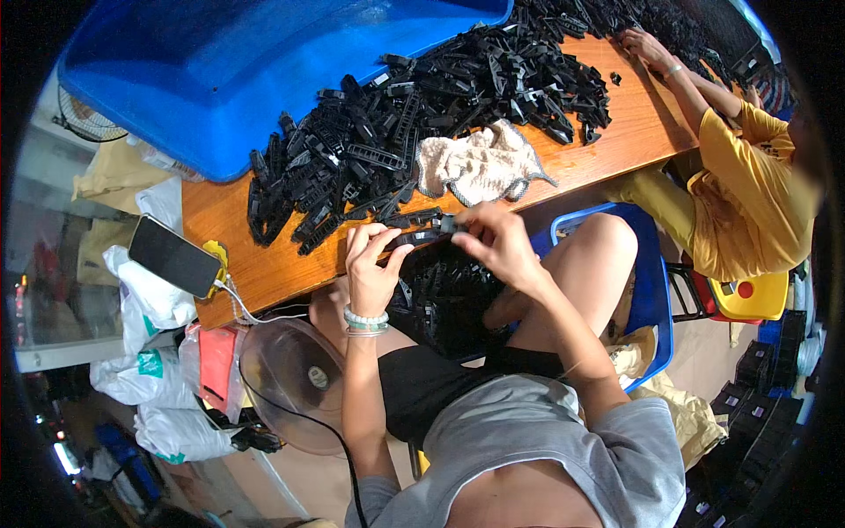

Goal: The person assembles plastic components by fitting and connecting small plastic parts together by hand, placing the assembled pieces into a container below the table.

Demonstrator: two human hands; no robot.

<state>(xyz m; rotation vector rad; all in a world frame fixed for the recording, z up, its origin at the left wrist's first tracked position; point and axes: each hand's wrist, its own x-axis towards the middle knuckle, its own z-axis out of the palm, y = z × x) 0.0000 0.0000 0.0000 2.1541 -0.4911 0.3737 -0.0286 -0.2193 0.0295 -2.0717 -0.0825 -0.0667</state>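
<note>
Near the table's front edge, a long black plastic part (pixel 421 236) is held between my hands. My left hand (pixel 373 262) pinches its left end between thumb and fingers; bracelets circle that wrist. At its right end, the fingers of my right hand (pixel 503 245) are closed on the part. Just beyond lies a large heap of similar black plastic parts (pixel 378 145) on the wooden table (pixel 231 224). A cream cloth with a dark edge (pixel 480 163) rests against the heap. Below my hands, more black parts (pixel 449 295) fill a space between my legs.
A big blue tub (pixel 264 79) stands at the back left. On the left edge, a phone (pixel 173 255) sits in a yellow holder with a cable. A co-worker in a yellow shirt (pixel 748 194) handles parts at the right. A blue bin (pixel 656 290) stands beside my right leg.
</note>
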